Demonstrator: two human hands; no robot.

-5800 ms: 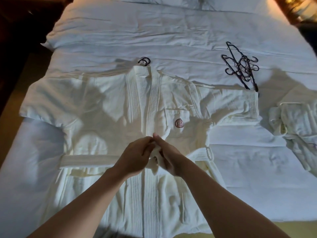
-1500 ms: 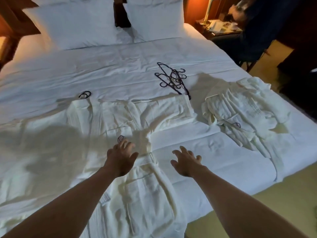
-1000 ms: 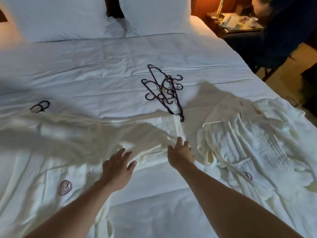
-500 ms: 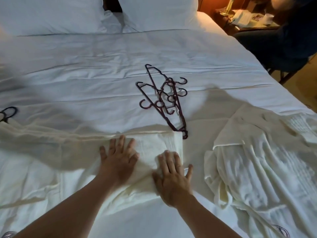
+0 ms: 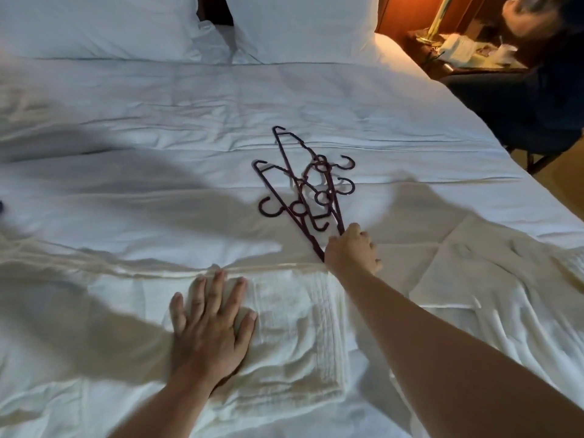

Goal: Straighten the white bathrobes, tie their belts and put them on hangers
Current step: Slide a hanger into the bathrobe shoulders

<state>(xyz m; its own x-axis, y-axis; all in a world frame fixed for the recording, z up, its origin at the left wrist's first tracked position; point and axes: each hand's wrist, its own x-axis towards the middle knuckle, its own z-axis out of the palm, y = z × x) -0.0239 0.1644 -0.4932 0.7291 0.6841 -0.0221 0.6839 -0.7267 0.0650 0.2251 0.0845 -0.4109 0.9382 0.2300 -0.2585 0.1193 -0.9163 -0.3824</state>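
Hangers [image 5: 308, 191], dark thin plastic, lie tangled mid-bed [image 5: 189, 105] just beyond the robe sleeve [image 5: 297, 317]. My right hand [image 5: 352, 249] curls at their near tips, probably closing on one, though my knuckles hide the contact. They look light and stiff, and their hooks will snag, so I'd take one by its end. My left hand [image 5: 208, 327] lies flat, fingers spread, on the soft, limp sleeve. I can read no writing anywhere.

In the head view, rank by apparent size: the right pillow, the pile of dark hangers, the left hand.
1. Right pillow, cropped by the frame.
2. Pile of dark hangers and left hand look alike; the hand is nearer, so unranked.
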